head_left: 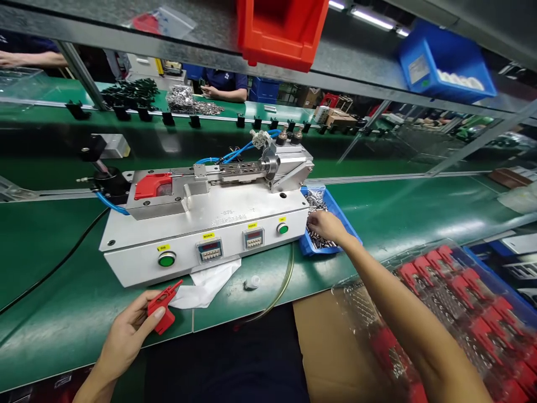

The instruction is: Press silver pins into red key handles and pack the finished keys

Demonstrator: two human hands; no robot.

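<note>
My left hand (130, 330) grips a red plastic handle-shaped part (163, 309) between thumb and fingers, in front of the machine's left end. Inside a blue bin (308, 246) at the machine's right end, my right hand (326, 226) reaches down among small shiny metal pins (321, 240). Its fingers are bent and their tips are partly hidden, so what they hold cannot be made out. Another red part (153, 186) lies clamped in the metal fixture on top of the grey bench machine (138, 252), lined up with a rod and a chuck.
Clear trays of red parts (461, 291) lie at the right, under my right forearm. A white cloth (210, 285) and a small clear cap (252, 282) lie before the machine. A red bin (285, 39) and a blue bin (444, 61) stand overhead. Co-workers (224, 84) sit opposite.
</note>
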